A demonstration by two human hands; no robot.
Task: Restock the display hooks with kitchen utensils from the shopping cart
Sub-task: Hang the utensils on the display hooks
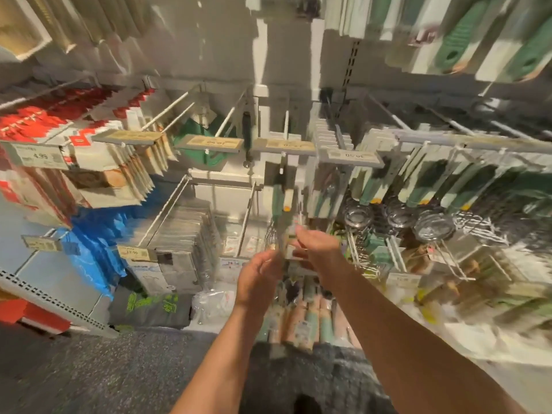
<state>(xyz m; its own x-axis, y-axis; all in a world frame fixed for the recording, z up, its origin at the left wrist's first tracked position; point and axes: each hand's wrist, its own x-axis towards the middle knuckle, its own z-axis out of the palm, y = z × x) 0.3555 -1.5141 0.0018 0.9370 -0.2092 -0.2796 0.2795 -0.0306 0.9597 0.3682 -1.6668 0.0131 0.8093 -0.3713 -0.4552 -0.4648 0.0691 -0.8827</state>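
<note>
Reaching up at frame centre, I have both hands on a carded utensil (283, 204) that hangs down from a hook (282, 162) just below the middle price tag (283, 144). My right hand (316, 246) has its fingers curled round the lower end of the pack, and my left hand (258, 276) sits just beside it with the fingers bent toward the same pack; the blur is heavy, so I cannot tell whether the left truly pinches it or only steadies it. The pack itself looks like a green-handled whisk on a card, though the wire end is smeared. Whether its hang hole is already over the hook tip I cannot make out. I judge this hook as only starting to fill: it seems to carry this one piece, while the hooks (433, 186) at right of the frame look well loaded with green-handled tools and strainers. The hooks (179, 112) at upper centre-left show long bare rods, so I would say a good part of the restocking is left. The cart is not in view; low at centre, between my arms, lies a bunch of packed utensils (301, 318), which I take for the remaining stock.
</note>
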